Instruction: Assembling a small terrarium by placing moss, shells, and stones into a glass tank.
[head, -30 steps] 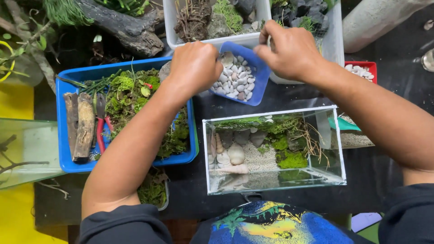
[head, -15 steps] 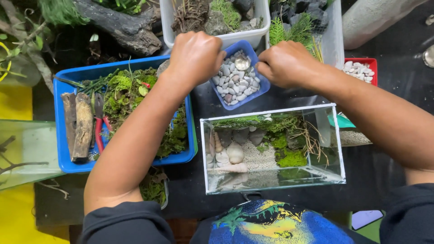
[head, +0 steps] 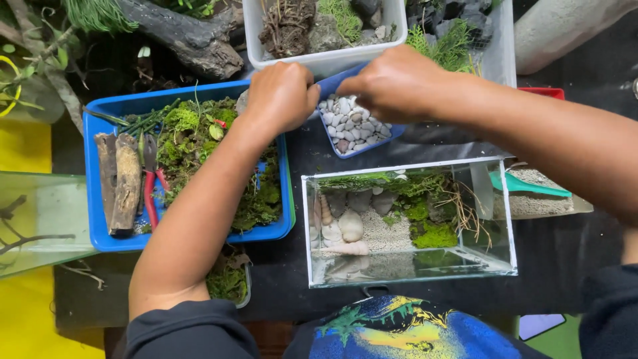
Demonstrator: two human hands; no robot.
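Both hands meet over the small blue tray [head: 393, 130] of pale pebbles [head: 349, 121]. The left hand [head: 282, 93] is curled at the tray's edge, and the right hand [head: 392, 81] is closed with fingertips pinched together above the pebbles (what they grip, I cannot tell). Just below the hands stands a glass tank [head: 407, 223] with moss and shells. Left of them lies a big blue tray [head: 93, 186] of moss on the dark surface [head: 565, 252].

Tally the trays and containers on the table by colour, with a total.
Blue: 2, the large moss tray and the small pebble tray under the left hand and right hand
White: 1, the tub
Red: 1, a tray edge
Clear glass: 2, the tank and the one at left
Total: 6
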